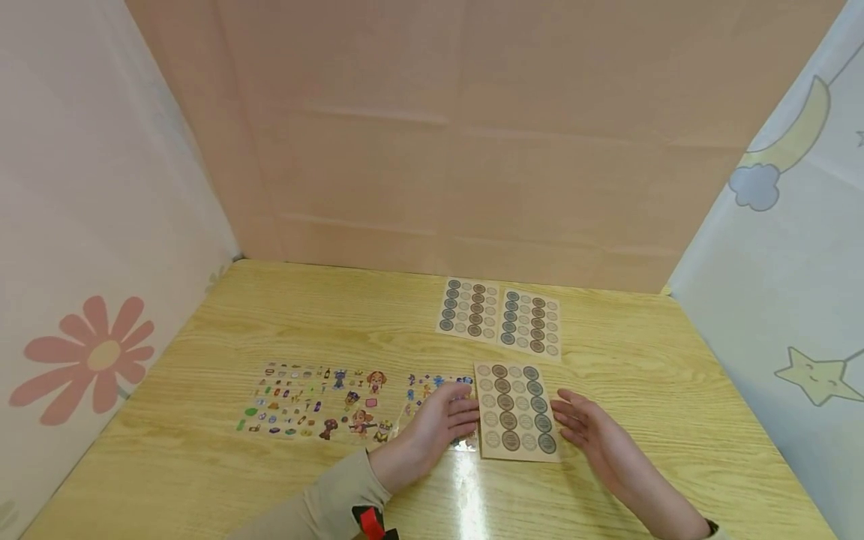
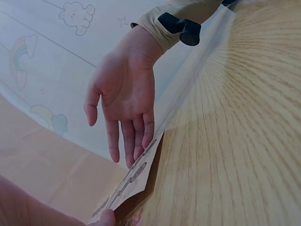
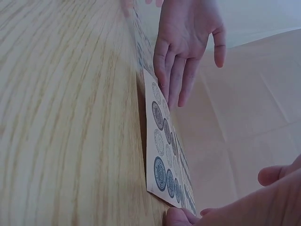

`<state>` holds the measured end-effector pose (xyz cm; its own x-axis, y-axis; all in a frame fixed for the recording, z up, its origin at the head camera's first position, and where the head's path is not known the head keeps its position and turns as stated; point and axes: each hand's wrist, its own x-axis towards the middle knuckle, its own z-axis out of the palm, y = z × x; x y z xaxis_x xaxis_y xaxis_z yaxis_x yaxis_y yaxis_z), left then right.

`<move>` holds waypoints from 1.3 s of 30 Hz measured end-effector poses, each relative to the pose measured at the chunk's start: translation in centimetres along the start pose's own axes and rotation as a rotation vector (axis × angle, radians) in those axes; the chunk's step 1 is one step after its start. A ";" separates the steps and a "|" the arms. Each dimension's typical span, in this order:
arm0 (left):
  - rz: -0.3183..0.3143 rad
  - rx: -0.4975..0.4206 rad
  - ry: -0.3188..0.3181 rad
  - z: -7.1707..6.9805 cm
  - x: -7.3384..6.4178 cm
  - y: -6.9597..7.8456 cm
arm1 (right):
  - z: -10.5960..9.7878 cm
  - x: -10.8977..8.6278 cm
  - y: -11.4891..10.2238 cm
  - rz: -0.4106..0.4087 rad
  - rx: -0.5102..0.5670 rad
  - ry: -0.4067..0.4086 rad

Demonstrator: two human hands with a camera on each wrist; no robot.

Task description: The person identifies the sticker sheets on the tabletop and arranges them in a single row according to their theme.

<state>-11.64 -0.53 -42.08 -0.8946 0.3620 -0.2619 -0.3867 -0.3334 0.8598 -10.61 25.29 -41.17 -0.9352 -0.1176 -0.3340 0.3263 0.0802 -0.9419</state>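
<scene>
A kraft-coloured sheet of round stickers (image 1: 517, 412), printed in brown, blue-grey and pale circles, lies on the table between both hands. Its edge stands slightly off the wood in the right wrist view, so it may be more than one sheet. My left hand (image 1: 432, 427) is at its left edge with fingers extended, over a clear sheet of cartoon stickers (image 1: 421, 384) that it partly covers. At the right edge my right hand (image 1: 594, 431) has its straight fingertips beside the sheet. In the left wrist view the right hand (image 2: 127, 89) shows its palm and holds nothing.
Two more sheets of round stickers, a left one (image 1: 469, 308) and a right one (image 1: 530, 324), lie side by side toward the back. Clear cartoon sticker sheets (image 1: 317, 403) lie on the left. A plain back wall (image 1: 439, 150) and patterned side walls (image 1: 803, 300) enclose the table.
</scene>
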 end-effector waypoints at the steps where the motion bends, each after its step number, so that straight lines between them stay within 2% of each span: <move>1: 0.002 -0.001 -0.004 0.0 0.0 0.0 | 0.0 0.0 0.0 0.002 -0.002 -0.002; 6: 0.012 -0.006 -0.021 -0.1 0.0 0.0 | 0.0 0.0 0.0 -0.008 0.004 -0.004; 14: -0.007 0.019 -0.013 -0.1 0.1 0.0 | 0.0 0.0 0.0 0.001 0.034 -0.003; 33: -0.026 0.076 -0.032 -0.3 0.1 -0.1 | 0.2 -0.1 0.2 0.004 0.020 0.001; 39: -0.018 0.042 -0.020 -0.4 0.2 0.0 | 0.0 0.0 0.2 -0.002 0.032 0.006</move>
<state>-11.94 -0.75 -42.30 -0.8827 0.3852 -0.2693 -0.3927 -0.2897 0.8728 -10.52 25.31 -41.37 -0.9368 -0.1115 -0.3316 0.3282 0.0479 -0.9434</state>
